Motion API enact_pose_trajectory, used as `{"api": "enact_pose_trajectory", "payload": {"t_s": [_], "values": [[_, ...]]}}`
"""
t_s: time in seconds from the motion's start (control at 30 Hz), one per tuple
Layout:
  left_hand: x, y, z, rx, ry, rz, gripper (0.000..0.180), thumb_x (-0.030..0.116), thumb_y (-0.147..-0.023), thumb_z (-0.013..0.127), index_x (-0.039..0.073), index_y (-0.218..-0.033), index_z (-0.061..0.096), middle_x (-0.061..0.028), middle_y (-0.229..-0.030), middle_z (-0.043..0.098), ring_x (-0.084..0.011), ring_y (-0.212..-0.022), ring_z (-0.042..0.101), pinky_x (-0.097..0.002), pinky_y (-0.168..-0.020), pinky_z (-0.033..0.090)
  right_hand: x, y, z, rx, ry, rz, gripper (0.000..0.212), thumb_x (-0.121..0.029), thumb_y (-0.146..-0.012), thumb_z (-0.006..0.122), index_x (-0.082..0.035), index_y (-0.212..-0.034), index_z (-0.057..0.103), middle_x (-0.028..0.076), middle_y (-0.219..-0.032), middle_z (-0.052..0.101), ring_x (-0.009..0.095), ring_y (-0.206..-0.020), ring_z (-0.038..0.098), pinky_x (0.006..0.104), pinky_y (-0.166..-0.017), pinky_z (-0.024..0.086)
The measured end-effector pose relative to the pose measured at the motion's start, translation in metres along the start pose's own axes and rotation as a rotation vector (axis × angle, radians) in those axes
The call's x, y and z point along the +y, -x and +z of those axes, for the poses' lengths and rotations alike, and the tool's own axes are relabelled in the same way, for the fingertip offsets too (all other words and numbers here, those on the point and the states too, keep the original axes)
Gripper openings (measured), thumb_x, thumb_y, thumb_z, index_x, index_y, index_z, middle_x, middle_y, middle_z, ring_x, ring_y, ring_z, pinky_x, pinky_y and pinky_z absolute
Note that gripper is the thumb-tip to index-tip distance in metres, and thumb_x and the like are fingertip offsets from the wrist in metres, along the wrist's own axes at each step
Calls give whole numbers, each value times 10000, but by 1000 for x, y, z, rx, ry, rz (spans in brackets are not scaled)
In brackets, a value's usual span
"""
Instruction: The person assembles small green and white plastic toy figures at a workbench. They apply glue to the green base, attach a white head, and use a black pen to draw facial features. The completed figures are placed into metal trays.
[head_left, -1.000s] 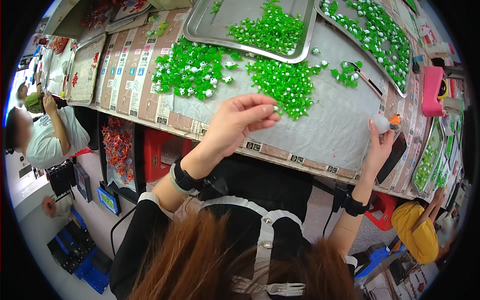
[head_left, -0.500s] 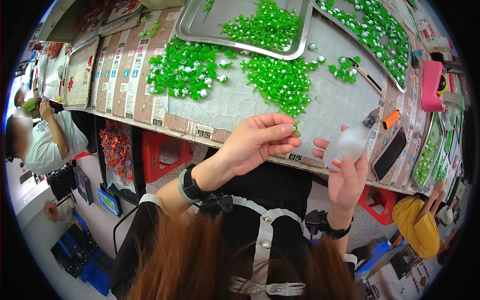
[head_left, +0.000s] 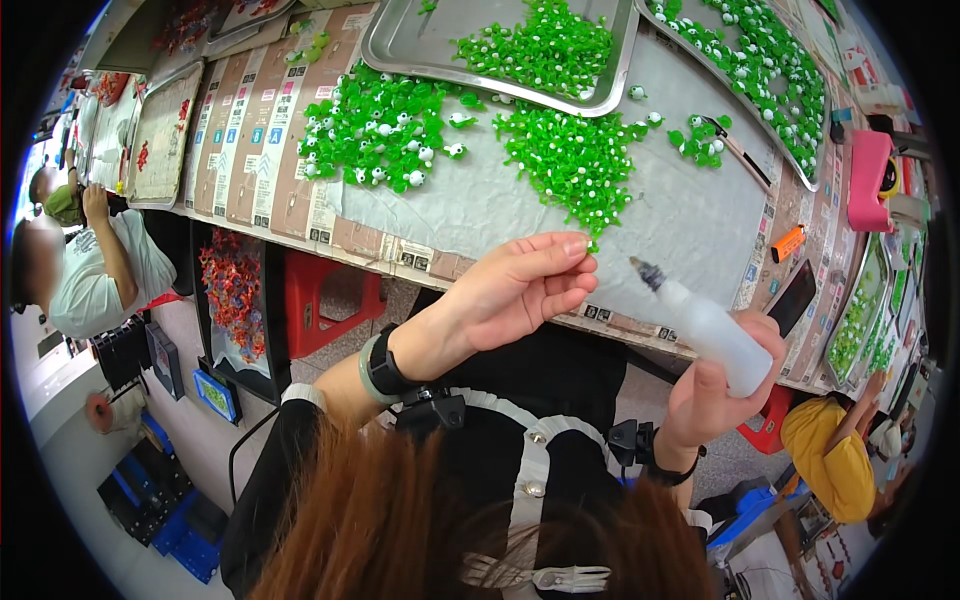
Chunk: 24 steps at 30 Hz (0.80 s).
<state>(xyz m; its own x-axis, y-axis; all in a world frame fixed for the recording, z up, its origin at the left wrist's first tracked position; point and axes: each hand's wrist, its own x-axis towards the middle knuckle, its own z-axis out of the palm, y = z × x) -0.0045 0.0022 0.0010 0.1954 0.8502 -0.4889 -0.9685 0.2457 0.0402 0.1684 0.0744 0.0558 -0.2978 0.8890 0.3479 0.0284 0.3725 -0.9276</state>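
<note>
You wear a black top (head_left: 268,480) with a white buttoned strip (head_left: 529,508), white sleeve trim (head_left: 303,396), black wristbands (head_left: 390,368), and a pale green left bangle (head_left: 370,372).

The left hand (head_left: 525,290) pinches a small green piece (head_left: 592,246) – shape hard to tell – while the right hand (head_left: 712,400) holds a whitish bottle (head_left: 712,335), its nozzle (head_left: 650,274) nearby.

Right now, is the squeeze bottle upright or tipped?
Tipped: seen from above, the squeeze bottle slants in the right hand, its length showing and its dark nozzle pointing forward and left.
</note>
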Motion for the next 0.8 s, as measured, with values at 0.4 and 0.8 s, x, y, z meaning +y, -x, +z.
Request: {"api": "enact_pose_trajectory", "payload": {"t_s": [0.4,0.8], "values": [[-2,2,1,33,-43,-19,119,119,-829,460,27,-885,509,-49,-813,565,-137,-738,574,-204,-651,495,2,1,1,-78,151,-34,368,-157,-618,679,-8,-866,450,69,-761,461,158,-692,418,264,-633,346],[-1,3,6,68,-274,168,104,48,-800,488,25,-898,513,-63,-830,557,-159,-781,571,-222,-648,491,-2,1,0,16,42,76,316,-203,-638,583,14,-807,429,92,-775,406,164,-741,393,260,-685,331]]}}
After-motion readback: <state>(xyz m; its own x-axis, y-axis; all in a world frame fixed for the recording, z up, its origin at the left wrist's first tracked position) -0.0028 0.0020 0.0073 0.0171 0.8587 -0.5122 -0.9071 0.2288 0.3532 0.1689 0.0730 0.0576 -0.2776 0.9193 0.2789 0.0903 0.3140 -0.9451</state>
